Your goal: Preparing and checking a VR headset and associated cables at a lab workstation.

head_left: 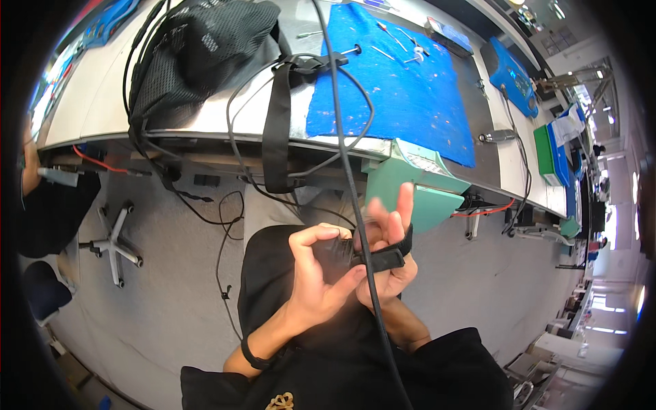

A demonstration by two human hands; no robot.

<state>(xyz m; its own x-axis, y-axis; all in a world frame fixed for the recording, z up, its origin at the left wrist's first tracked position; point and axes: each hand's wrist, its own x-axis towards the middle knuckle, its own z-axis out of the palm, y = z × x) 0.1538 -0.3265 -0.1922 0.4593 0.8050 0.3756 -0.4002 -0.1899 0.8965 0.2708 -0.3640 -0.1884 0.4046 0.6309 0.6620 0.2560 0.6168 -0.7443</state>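
Note:
My left hand [316,273] is closed around a dark, ridged, boxy piece [335,255], thumb and fingers on opposite sides. It hangs in front of my lap, below the bench edge. A black strap [384,261] leads from that piece across to my right hand [389,277] and passes around it. On my right hand the fingers stretch upward and apart, some of them smeared by motion. A black cable [350,174] runs down in front of both hands and hides part of the strap and right fingers.
The bench carries a blue cloth [403,89] with several small tools, a black mesh bag [205,61] and a looped cable with a hanging black strap [276,130]. A green holder [417,195] juts from the bench edge. A wheeled chair base [116,244] and another person [55,212] are at left.

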